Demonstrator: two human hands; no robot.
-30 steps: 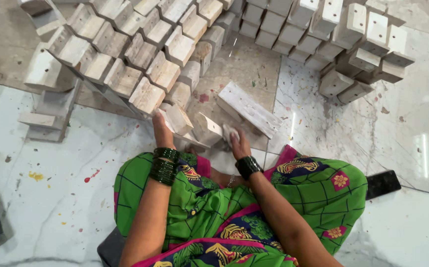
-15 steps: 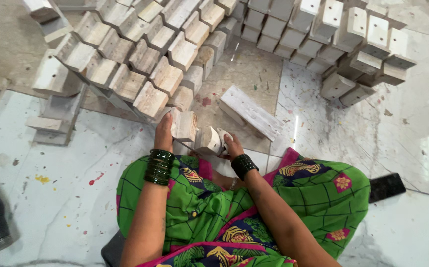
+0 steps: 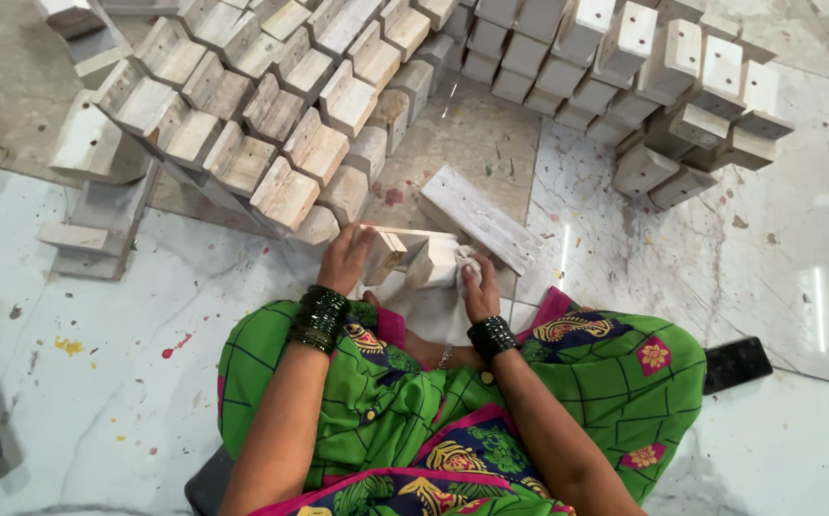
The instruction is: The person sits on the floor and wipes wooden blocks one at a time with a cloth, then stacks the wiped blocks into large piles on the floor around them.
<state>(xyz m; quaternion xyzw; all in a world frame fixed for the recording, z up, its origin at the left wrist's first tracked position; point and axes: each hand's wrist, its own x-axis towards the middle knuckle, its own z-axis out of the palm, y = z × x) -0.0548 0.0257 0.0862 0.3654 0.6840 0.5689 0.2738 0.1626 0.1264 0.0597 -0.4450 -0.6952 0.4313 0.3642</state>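
Wooden block [image 3: 412, 256], pale and whitewashed, lies on the floor held under the left hand [image 3: 345, 260], fingers curled over its near end, while the right hand [image 3: 479, 287] pinches a white cloth [image 3: 462, 260] against its far side, apparently mid-wipe, so steady pressure matters.

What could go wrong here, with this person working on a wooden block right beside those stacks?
The left hand steadies a white-painted wooden block while the right hand presses a white cloth against it, so fingers might catch a rough edge or splinter. The leaning stack of blocks stands close beside the left hand; a nudge could perhaps topple some onto it. The loose wooden plank lies just beyond the hands and could get knocked.
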